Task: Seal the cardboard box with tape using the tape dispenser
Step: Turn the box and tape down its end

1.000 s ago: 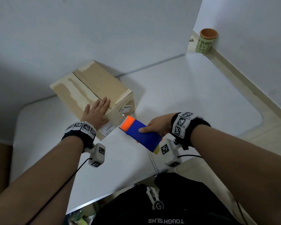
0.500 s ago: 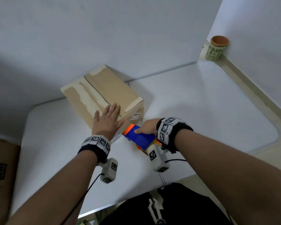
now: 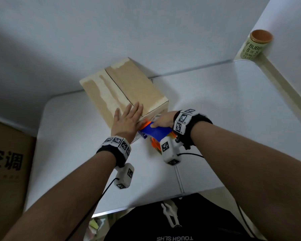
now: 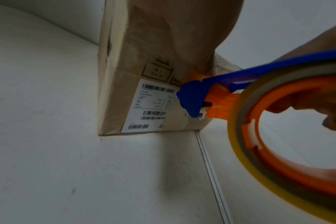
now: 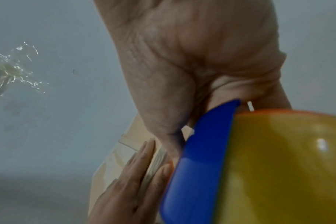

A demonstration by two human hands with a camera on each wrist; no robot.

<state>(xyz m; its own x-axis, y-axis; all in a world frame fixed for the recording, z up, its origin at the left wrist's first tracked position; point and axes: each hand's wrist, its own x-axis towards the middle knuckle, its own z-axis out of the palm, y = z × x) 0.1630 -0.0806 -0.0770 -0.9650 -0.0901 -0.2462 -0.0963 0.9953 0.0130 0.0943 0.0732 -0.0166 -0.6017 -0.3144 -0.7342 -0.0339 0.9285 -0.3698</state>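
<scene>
The cardboard box (image 3: 123,91) stands on the white table (image 3: 215,110), flaps down, with the centre seam running away from the person. The left hand (image 3: 127,120) lies flat on the near end of the box top, fingers (image 5: 142,156) straight and together, palm pressing across the seam; it grips nothing.

Just beside that hand, on its thumb side, the right hand (image 3: 163,120) is clamped on the tape dispenser (image 3: 155,132), thumb on the blue body, remaining fingers wrapped beneath. The dispenser's blue nose (image 4: 192,100) touches the box's near face at the upper edge, directly below the left palm. The yellowish tape roll (image 4: 246,136) sits on an orange hub behind the nose. Whether tape has adhered to the cardboard cannot be told.

A white barcode label (image 4: 150,106) is on the box's near face, left of the nose. Well beyond the right hand, a green cup (image 3: 255,45) stands at the wall corner. Outboard of the left forearm, a brown carton (image 3: 7,164) with printed characters sits beside the table.
</scene>
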